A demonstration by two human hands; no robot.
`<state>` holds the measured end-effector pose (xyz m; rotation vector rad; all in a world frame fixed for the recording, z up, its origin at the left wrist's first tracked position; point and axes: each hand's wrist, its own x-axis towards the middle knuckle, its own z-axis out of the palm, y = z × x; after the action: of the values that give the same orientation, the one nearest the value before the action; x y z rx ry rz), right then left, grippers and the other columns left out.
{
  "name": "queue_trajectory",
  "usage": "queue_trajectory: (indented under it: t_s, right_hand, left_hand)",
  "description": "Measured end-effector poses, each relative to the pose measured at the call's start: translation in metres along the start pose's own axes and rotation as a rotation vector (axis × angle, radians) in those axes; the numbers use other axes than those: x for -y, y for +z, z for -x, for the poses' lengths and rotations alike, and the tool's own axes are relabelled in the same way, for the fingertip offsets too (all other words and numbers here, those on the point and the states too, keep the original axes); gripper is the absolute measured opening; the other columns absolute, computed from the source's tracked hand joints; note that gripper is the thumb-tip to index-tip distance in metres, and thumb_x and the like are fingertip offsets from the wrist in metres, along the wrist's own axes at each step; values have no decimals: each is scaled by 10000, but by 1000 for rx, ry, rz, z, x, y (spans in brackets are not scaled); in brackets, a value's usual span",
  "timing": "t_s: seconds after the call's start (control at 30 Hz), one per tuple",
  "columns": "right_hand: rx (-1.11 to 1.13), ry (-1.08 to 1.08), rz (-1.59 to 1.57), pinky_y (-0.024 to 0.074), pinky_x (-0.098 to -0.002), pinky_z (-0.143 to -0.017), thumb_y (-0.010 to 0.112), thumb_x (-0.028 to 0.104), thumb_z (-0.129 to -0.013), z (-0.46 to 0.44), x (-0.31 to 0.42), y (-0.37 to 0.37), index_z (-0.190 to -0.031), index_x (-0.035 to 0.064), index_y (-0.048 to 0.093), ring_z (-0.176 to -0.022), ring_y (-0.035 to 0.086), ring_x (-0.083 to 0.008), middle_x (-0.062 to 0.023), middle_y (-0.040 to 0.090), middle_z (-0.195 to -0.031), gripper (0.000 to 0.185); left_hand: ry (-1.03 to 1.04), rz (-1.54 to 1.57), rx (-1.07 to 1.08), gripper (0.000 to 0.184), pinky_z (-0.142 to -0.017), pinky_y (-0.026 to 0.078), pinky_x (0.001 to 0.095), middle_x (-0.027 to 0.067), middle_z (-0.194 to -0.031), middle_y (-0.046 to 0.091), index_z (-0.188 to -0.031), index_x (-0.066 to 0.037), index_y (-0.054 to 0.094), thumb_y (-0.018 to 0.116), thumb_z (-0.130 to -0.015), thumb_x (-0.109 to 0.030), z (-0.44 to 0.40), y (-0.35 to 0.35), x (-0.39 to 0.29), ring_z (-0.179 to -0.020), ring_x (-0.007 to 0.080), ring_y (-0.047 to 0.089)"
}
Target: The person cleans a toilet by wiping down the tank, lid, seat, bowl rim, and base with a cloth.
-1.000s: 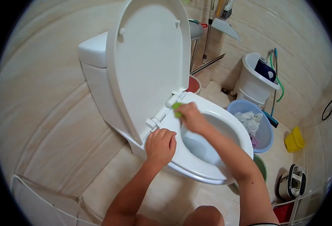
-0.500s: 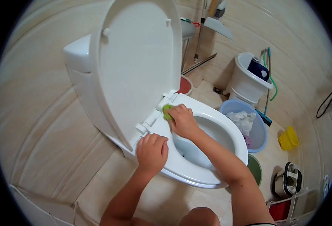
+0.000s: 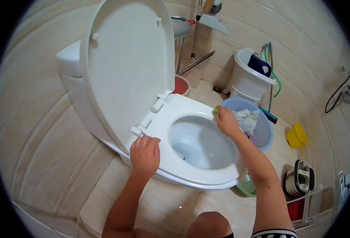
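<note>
Loosely open in grip just left of the frame's centre, with the left hand [image 3: 144, 155] palm down on the near edge of the white seat [image 3: 165, 150], fingertips just beside the hinge [image 3: 158, 104] and below the raised lid [image 3: 129, 59]. Closed in grip right of centre, with the right hand [image 3: 227, 122] pinching a small green pad [image 3: 215, 111] at the seat's far edge, beyond the bowl [image 3: 200, 139]. Looks light, soft and easily squashed, probably slippery if wet; best held across the back, between thumb and bent fingertips, with the face left free. Mostly hidden by the fingers, so impossible to tell whether sponge or cloth. Just beyond, to the right, a light blue basin [image 3: 266, 133] with white fabric [image 3: 248, 120] inside; farther right, a yellow container [image 3: 296, 135].
</note>
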<state>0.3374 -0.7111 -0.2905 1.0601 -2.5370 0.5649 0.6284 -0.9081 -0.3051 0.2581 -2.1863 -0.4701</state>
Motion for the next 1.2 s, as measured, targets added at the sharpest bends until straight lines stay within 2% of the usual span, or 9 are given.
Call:
queue_trajectory:
  t_s: [0.13, 0.27, 0.37, 0.6, 0.77, 0.83, 0.9, 1.13, 1.2]
  right_hand:
    - [9, 73, -30, 470, -485, -870, 583, 110, -863, 62, -29, -43, -1209, 2, 543, -980, 579, -434, -263, 599, -1052, 364]
    - [65, 100, -108, 426, -452, -985, 579, 76, -835, 122, -26, -79, -1212, 3, 547, -1119, 533, -443, -283, 557, -1198, 385]
    - [-38, 34, -147, 368, -470, -1062, 573, 47, -800, 163, -13, -89, -1198, 24, 563, -1216, 501, -429, -286, 540, -1257, 398]
    - [126, -166, -157, 382, -507, -1036, 668, 105, -754, 200, 96, -89, -1246, 101, 552, -1128, 548, -348, -170, 595, -1184, 506]
    - [62, -305, -278, 440, -469, -916, 665, 129, -760, 177, 171, -44, -1220, 52, 546, -1069, 542, -388, -231, 549, -1213, 482]
    - [127, -272, -321, 430, -469, -929, 601, 114, -801, 152, 201, -30, -1180, -31, 539, -1096, 525, -399, -260, 536, -1177, 411]
    - [52, -363, -267, 423, -477, -935, 581, 104, -810, 126, 219, -9, -1157, -52, 543, -1134, 491, -414, -268, 518, -1172, 383]
    - [95, -379, -303, 336, -506, -1021, 570, 114, -817, 48, 243, 39, -1124, -53, 554, -1198, 422, -420, -263, 500, -1184, 350]
    - [125, -383, -291, 321, -508, -1035, 582, 133, -819, 44, 245, 35, -1126, -52, 552, -1207, 416, -411, -259, 498, -1189, 360]
  left_hand:
    - [-14, -15, 21, 105, -783, 416, 407, 68, -894, 589, -930, -95, 640, 595, -838, -78, 1, 1, 2, -870, 283, 554]
    - [-14, -8, 32, 96, -784, 416, 406, 75, -890, 598, -930, -85, 639, 585, -851, -80, 2, 1, 2, -865, 288, 553]
    - [-30, 12, 19, 88, -787, 416, 402, 82, -887, 611, -920, -68, 641, 566, -881, -93, 0, -1, -1, -870, 291, 560]
    - [-163, 216, 12, 240, -859, 422, 388, 108, -965, 635, -979, -25, 648, 467, -988, -181, -5, -9, -6, -930, 283, 569]
    - [-246, 330, -83, 329, -880, 422, 357, 109, -1055, 613, -1027, -13, 649, 404, -1026, -233, -5, -14, -9, -975, 253, 555]
    - [-309, 416, -105, 348, -864, 430, 329, 101, -1059, 610, -1025, -6, 647, 383, -1035, -233, -9, -21, -17, -980, 221, 554]
    - [-294, 496, -132, 354, -870, 431, 324, 101, -1062, 612, -1023, 3, 643, 376, -1037, -229, -12, -27, -21, -987, 214, 555]
    - [-249, 625, -174, 362, -956, 417, 329, 120, -1102, 602, -1057, 35, 620, 358, -1043, -214, -12, -35, -34, -1041, 225, 556]
    - [-215, 570, -232, 392, -978, 387, 322, 108, -1098, 594, -1092, 33, 609, 336, -1048, -245, -11, -31, -32, -1059, 194, 538]
